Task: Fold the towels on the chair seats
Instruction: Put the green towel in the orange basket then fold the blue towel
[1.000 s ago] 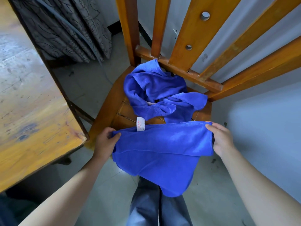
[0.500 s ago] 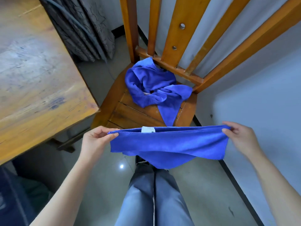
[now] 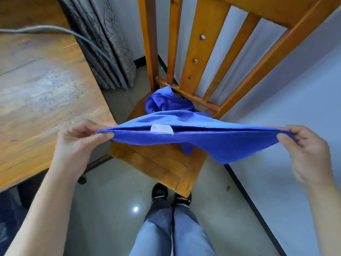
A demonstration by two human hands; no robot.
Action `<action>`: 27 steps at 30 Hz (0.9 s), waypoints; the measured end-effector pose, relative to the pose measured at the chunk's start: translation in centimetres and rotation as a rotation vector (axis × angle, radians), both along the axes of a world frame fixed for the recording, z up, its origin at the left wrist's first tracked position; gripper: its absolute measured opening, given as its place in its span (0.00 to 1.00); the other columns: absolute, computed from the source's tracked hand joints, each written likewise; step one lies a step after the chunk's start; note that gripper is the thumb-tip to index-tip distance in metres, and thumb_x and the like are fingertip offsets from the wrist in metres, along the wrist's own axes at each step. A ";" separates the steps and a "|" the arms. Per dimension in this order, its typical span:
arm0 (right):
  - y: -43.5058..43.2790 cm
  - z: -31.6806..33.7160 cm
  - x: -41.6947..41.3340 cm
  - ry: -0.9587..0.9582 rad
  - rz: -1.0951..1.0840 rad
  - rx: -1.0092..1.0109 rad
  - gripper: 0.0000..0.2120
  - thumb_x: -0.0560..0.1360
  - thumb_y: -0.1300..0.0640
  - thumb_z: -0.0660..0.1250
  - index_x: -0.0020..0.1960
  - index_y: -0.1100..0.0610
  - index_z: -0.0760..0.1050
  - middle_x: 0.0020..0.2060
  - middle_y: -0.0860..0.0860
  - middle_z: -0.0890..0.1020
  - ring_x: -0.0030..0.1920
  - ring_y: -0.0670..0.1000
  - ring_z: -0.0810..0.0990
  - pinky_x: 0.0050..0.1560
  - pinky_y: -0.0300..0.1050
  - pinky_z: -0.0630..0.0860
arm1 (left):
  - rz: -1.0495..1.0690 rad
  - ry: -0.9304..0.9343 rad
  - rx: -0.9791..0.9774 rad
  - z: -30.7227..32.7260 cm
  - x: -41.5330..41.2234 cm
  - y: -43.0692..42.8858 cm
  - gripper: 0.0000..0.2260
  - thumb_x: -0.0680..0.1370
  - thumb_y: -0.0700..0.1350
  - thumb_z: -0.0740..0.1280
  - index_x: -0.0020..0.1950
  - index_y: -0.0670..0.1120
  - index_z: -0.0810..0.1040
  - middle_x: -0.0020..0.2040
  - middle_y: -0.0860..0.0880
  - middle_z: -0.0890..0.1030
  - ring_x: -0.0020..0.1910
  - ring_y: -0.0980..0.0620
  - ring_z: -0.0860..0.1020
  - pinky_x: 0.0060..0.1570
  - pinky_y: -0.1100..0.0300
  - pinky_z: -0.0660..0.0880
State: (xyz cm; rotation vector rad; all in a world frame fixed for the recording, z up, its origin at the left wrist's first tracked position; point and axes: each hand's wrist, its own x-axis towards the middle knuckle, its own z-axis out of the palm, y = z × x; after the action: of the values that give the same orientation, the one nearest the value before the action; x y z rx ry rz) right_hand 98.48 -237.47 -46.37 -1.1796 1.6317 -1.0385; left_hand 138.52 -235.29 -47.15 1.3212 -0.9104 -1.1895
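Towel [image 3: 212, 143] stretched over the chair seat [image 3: 162, 167]
My left hand [image 3: 81, 143] and right hand [image 3: 308, 150] each pinch a corner; I'd line up the top edges, taut, before lowering

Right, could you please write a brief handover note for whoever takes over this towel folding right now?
Left hand: pinches the left end of the blue cloth towel with a white label.
Right hand: pinches its right end; it is stretched in the air above the wooden chair seat.
Second blue towel: crumpled at the back of the seat.
Done: the held towel looks doubled over once.
Left: finish folding it, lay it on the seat, then fold the crumpled one.
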 end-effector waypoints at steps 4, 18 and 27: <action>-0.1 -0.8 0.1 -0.122 -0.052 -0.019 0.29 0.76 0.70 0.60 0.32 0.39 0.80 0.27 0.36 0.80 0.32 0.35 0.76 0.41 0.25 0.70 | -0.019 -0.032 0.007 0.0 -0.2 0.6 0.15 0.51 0.57 0.79 0.30 0.50 0.82 0.35 0.55 0.85 0.40 0.56 0.83 0.49 0.61 0.79; -0.6 0.9 1.8 -0.233 0.017 0.142 0.15 0.78 0.67 0.57 0.39 0.51 0.72 0.24 0.42 0.78 0.27 0.39 0.75 0.30 0.29 0.72 | 0.119 0.065 0.034 1.6 0.7 1.5 0.11 0.59 0.54 0.77 0.35 0.53 0.80 0.31 0.55 0.79 0.32 0.58 0.78 0.34 0.68 0.74; -2.1 -3.6 0.4 -0.148 0.269 0.635 0.17 0.62 0.43 0.76 0.41 0.51 0.74 0.31 0.50 0.77 0.26 0.45 0.72 0.26 0.36 0.68 | 0.051 -0.189 0.438 -2.2 1.3 1.8 0.12 0.77 0.39 0.63 0.36 0.50 0.76 0.24 0.50 0.79 0.21 0.53 0.73 0.22 0.67 0.67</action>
State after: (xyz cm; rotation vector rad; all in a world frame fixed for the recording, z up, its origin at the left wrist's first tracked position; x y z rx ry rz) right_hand 98.84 -239.53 -50.02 -0.8334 1.4746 -0.3762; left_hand 139.84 -233.46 -49.35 1.8219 -0.7660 -1.2853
